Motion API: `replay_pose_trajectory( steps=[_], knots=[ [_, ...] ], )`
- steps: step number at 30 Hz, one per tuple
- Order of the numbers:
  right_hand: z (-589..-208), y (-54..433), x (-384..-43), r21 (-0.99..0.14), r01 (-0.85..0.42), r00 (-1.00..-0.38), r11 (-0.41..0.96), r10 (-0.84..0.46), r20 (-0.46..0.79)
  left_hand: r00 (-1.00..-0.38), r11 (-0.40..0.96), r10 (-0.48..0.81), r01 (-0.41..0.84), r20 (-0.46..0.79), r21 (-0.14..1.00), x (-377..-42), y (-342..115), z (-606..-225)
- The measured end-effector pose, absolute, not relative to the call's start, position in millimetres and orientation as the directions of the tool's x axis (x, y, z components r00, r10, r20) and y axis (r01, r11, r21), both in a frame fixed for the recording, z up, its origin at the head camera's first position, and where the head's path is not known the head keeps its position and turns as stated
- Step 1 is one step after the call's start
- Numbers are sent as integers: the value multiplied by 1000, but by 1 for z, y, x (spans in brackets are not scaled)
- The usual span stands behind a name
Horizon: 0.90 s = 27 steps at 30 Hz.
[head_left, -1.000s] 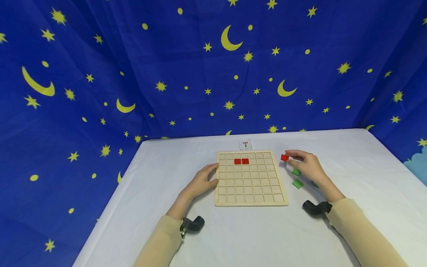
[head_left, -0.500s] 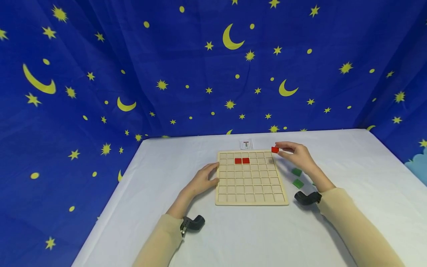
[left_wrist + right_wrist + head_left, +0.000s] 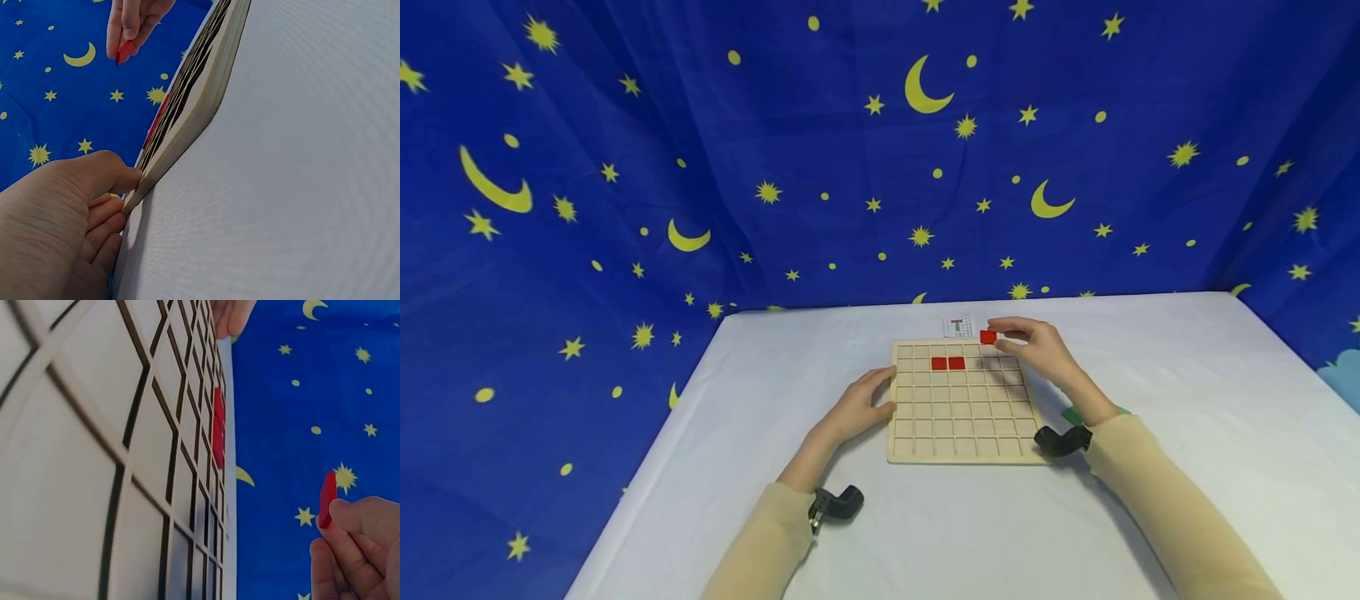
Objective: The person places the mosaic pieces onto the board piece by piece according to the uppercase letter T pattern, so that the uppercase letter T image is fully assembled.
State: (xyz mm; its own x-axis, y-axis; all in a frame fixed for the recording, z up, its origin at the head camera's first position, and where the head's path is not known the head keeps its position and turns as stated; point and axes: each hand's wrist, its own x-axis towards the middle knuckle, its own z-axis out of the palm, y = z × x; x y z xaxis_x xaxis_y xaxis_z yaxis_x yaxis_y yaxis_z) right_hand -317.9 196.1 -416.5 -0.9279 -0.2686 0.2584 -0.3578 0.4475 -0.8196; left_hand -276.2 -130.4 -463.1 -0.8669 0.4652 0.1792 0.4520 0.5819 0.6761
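A wooden grid board (image 3: pixel 955 425) lies on the white table, with two red square tiles (image 3: pixel 948 363) side by side in its second row from the back. My left hand (image 3: pixel 852 408) rests against the board's left edge, thumb and fingers spread apart. Between thumb and fingertips, my right hand (image 3: pixel 1037 346) pinches another red tile (image 3: pixel 988 337) above the board's back right part. The right wrist view shows this tile (image 3: pixel 328 500) held clear of the grid, tilted on edge.
A small printed card (image 3: pixel 958 326) with a coloured grid pattern lies behind the board. Green tiles (image 3: pixel 1071 416) lie to the board's right, partly hidden by my right forearm. A blue curtain (image 3: pixel 850 167) with moons and stars hangs behind the table.
My right hand has carried the red tile leftward from beside the board to over its back part. The left hand stays at the left edge.
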Motion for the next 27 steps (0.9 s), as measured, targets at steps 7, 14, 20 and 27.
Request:
replay_pose_trajectory(
  steps=[7, 14, 20, 27],
  knots=[
    [-422, 188, -322, -842, -338, -931, 420, -282, 233, -867, 591, 466, 453, 176, 668, -277, -131, -463],
    [-433, 184, -326, -837, -312, -937, 450, -288, 195, -875, 600, 460, 433, 153, 673, -276, -132, -464],
    [-435, 181, -323, -834, -322, -928, 448, -322, 186, -878, 600, 455, 428, 152, 676, -275, -132, -464],
    [-454, 186, -330, -835, -308, -926, 456, -343, 155, -874, 593, 461, 432, 154, 680, -276, -131, -463]
  ],
)
